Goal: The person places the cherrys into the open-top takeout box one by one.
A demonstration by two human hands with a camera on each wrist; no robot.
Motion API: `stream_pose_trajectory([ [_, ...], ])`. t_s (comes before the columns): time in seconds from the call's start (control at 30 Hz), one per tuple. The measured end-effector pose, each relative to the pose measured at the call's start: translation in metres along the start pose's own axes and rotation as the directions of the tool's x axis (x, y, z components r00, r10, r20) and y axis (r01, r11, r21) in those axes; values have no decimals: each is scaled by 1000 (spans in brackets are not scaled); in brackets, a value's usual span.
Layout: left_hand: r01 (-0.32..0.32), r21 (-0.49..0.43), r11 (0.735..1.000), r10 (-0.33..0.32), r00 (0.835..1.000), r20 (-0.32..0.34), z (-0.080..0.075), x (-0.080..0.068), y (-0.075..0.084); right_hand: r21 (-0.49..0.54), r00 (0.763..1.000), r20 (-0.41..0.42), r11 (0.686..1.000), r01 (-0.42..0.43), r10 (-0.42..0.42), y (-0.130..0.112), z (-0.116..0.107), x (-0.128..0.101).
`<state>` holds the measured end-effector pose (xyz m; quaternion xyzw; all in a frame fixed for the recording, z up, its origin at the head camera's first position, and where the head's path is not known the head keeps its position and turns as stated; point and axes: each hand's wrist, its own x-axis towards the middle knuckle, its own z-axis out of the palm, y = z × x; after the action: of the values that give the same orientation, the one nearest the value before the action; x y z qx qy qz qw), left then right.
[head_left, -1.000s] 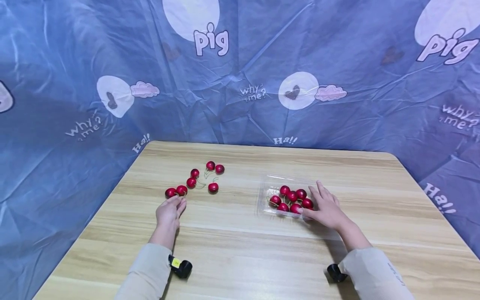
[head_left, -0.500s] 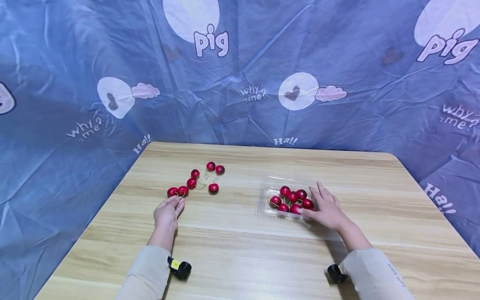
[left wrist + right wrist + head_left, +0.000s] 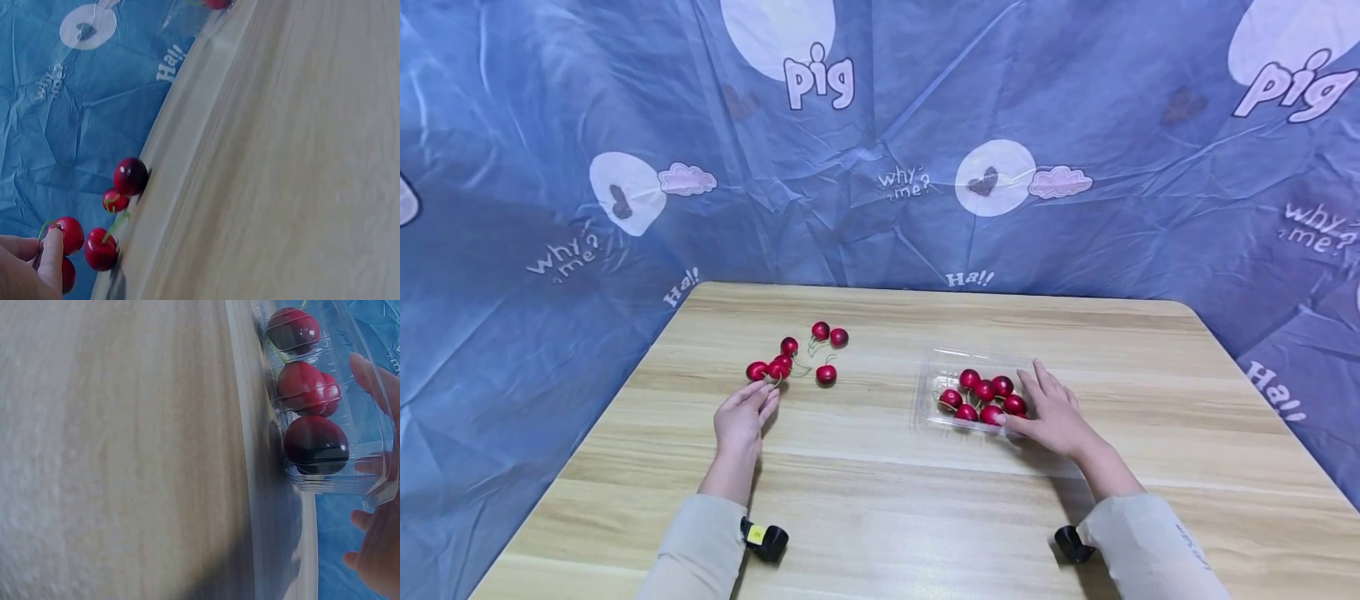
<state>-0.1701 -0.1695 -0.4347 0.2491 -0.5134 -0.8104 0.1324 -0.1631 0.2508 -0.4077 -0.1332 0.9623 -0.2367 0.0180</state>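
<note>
While our left hand [image 3: 745,421] pinches a pair of cherries [image 3: 757,372] by the stem, thumb and fingertips closed together, our right hand [image 3: 1054,421] grips the right end of a clear plastic box [image 3: 943,367]. Our right thumb lies at the box's near edge, and the fingers spread towards its far right corner.

The held pair is over the left part of the wooden table [image 3: 880,500], just beyond our left fingertips; we cannot tell whether both cherries touch the wood. Just past them we see two loose cherries [image 3: 789,346], one partly hidden by the pair, and we cannot tell if these touch. Farther back, two dark red cherries [image 3: 838,337] sit side by side, and a single cherry [image 3: 826,375] lies in front of them. Inside the box, well apart from all these, we have a cluster of boxed cherries [image 3: 985,390]. Behind the table we face a creased blue cloth [image 3: 850,225] printed with words.
</note>
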Motion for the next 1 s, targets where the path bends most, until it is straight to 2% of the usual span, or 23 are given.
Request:
stream_pose_trajectory([
  [0.17, -36, 12, 999, 36, 998, 49, -1, 14, -16, 3, 1000, 1, 1000, -4, 4, 1, 0, 1],
  [0.3, -59, 1, 998, 58, 994, 96, 3, 13, -20, 3, 1000, 3, 1000, -6, 6, 1, 0, 1],
  [0.37, -64, -16, 998, 66, 987, 143, 6, 9, -19, 4, 1000, 3, 1000, -5, 5, 1, 0, 1],
  [0.47, -66, -24, 998, 69, 975, 213, 15, -6, -9, 3, 1000, 1, 1000, -5, 5, 1, 1, 1],
  [0.53, -70, -19, 997, 73, 966, 247, 25, -24, 2, 2, 1000, -2, 1000, -3, 3, 1, 1, 1],
  [0.63, -78, 15, 997, 71, 963, 261, 42, -50, 18, 8, 1000, -4, 1000, -3, 3, 1, 1, 1],
  [0.7, -73, 18, 997, 65, 960, 272, 50, -61, 23, 13, 1000, 0, 1000, -4, 4, 1, 0, 0],
  [1.0, -21, 48, 999, 4, 943, 334, 73, -72, 13, 18, 1000, 5, 1000, 1, -1, -1, -1, 0],
])
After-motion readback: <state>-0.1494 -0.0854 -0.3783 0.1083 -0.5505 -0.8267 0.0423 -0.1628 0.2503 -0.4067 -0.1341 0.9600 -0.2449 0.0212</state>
